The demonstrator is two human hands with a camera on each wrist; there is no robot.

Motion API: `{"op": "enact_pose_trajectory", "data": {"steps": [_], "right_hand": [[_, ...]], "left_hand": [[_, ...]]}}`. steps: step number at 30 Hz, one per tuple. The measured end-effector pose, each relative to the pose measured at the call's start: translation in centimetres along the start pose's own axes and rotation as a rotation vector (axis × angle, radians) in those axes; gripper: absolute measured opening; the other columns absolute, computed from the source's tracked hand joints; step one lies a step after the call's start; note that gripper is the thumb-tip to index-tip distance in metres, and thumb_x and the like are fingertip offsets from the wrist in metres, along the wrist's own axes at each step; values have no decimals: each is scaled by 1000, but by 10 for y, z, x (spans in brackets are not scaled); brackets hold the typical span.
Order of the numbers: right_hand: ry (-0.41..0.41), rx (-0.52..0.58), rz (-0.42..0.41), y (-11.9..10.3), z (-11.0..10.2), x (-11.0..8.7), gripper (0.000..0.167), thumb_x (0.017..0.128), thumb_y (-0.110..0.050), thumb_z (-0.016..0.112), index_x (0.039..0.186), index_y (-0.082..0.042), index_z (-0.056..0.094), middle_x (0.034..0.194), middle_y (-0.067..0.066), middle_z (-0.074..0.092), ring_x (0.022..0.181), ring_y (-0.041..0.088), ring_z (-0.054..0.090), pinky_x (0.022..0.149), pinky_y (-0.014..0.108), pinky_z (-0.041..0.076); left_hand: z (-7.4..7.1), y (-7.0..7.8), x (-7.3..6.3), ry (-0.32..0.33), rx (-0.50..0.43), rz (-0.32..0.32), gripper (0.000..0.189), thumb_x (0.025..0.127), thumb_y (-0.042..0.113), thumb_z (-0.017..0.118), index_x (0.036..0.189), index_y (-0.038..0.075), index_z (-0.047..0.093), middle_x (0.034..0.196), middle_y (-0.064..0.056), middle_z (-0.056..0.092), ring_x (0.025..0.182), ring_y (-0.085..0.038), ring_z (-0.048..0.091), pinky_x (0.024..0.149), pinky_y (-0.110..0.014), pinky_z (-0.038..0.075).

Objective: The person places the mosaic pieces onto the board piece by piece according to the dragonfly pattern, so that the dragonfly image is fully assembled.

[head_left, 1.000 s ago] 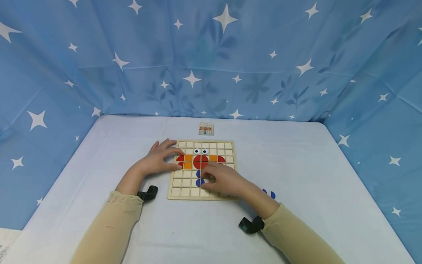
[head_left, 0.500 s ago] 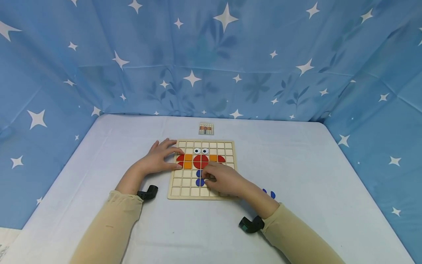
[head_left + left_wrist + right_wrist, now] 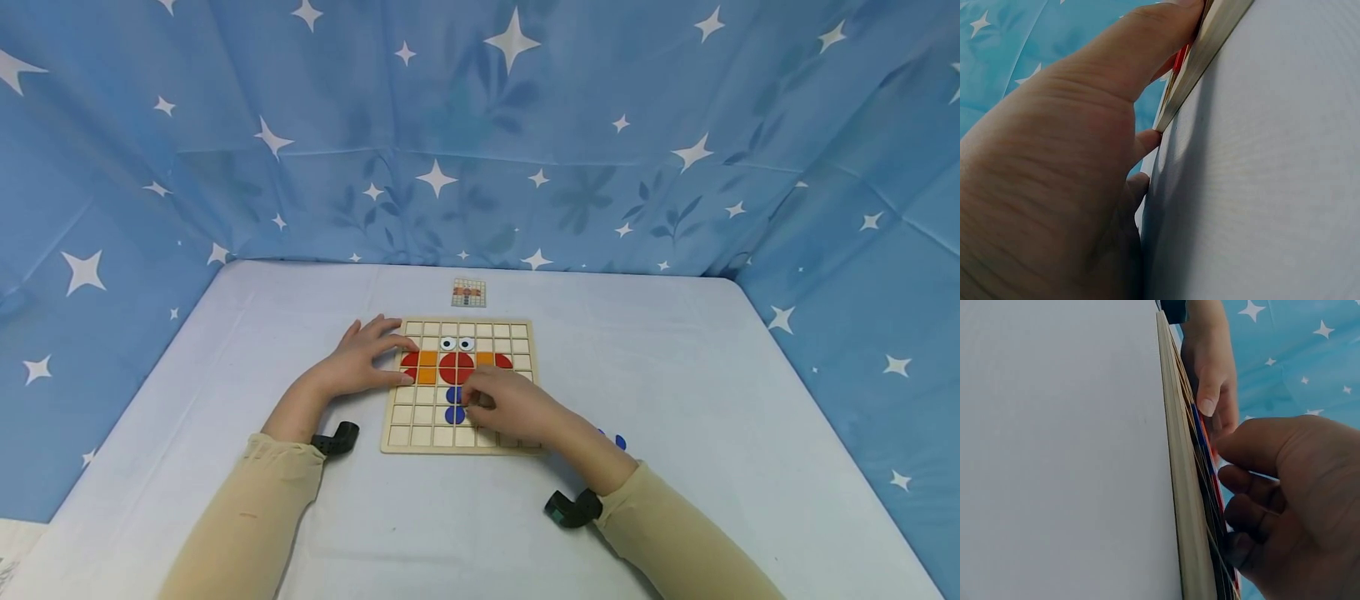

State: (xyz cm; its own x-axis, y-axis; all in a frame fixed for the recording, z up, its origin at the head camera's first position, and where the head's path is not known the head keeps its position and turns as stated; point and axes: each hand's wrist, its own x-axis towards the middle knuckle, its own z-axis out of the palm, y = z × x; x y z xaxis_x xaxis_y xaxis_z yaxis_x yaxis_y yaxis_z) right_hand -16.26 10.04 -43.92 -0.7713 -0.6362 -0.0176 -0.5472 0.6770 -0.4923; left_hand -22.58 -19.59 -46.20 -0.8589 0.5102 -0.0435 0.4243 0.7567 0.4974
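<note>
In the head view a square wooden grid board (image 3: 422, 429) lies on the table. My left hand (image 3: 358, 358) rests at its left edge, index finger and thumb spread over red quarter-round pieces. My right hand (image 3: 513, 404) is over the board's lower right, fingers loosely bent, with no piece visible between them. Its index fingertip is at the upper blue pieces (image 3: 453, 395), partly covering them; the thumb tip is beside the lower blue round (image 3: 454, 415). Red pieces (image 3: 456, 367), orange squares (image 3: 427, 375) and two eye pieces (image 3: 457, 343) sit in the grid. The right hand hides some cells.
Behind the board lies a small pattern card (image 3: 468, 292). Loose blue pieces (image 3: 619, 442) lie on the white tabletop (image 3: 637, 350) by the right forearm. A blue starry curtain (image 3: 480, 167) encloses the back and sides.
My right hand has shifted slightly to the right, with its fingertips uncovering more of the blue pieces. The left hand has stayed in place.
</note>
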Motion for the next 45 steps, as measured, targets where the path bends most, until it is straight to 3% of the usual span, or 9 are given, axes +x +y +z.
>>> {"op": "enact_pose_trajectory", "data": {"steps": [12,22,27,31,41,45], "right_hand": [[44,14,-3,8,-35,-18,6,97,-24,63,99,-21,67,88,-11,59,77,8,51,70,24,48],[134,-6,81,43,-67,-69,5,96,-21,66,100,-21,68,88,-11,59,76,10,50,63,25,45],[130,-19,135,66,-72,-92,6,94,-21,68,101,-21,68,88,-12,59,75,9,50,64,24,44],[75,3,129,84,-74,-107,8,93,-19,69,100,-22,68,86,-13,59,74,7,51,64,23,45],[-226,100,162,108,-87,-128,18,88,-24,75,103,-28,65,93,-9,58,84,10,52,69,22,46],[-303,132,171,114,-89,-132,24,84,-22,78,102,-29,64,96,-5,57,90,12,52,74,23,47]], "left_hand": [[1,0,1,1,0,-3,50,82,54,75,126,36,62,161,-11,29,153,-40,10,122,-59,-5],[-1,2,0,3,2,1,50,82,53,76,126,35,62,160,-12,29,153,-40,11,122,-60,-4],[-1,1,0,0,0,1,50,82,54,75,126,36,62,161,-12,29,153,-40,11,122,-60,-4],[-1,1,0,2,-4,3,51,81,54,76,126,35,62,160,-12,29,153,-40,10,122,-60,-4],[1,0,0,6,1,-4,52,81,55,76,127,36,62,161,-11,29,153,-40,11,122,-59,-5],[1,0,0,7,4,-6,51,81,55,75,127,36,62,161,-11,29,153,-39,10,123,-58,-5]]}}
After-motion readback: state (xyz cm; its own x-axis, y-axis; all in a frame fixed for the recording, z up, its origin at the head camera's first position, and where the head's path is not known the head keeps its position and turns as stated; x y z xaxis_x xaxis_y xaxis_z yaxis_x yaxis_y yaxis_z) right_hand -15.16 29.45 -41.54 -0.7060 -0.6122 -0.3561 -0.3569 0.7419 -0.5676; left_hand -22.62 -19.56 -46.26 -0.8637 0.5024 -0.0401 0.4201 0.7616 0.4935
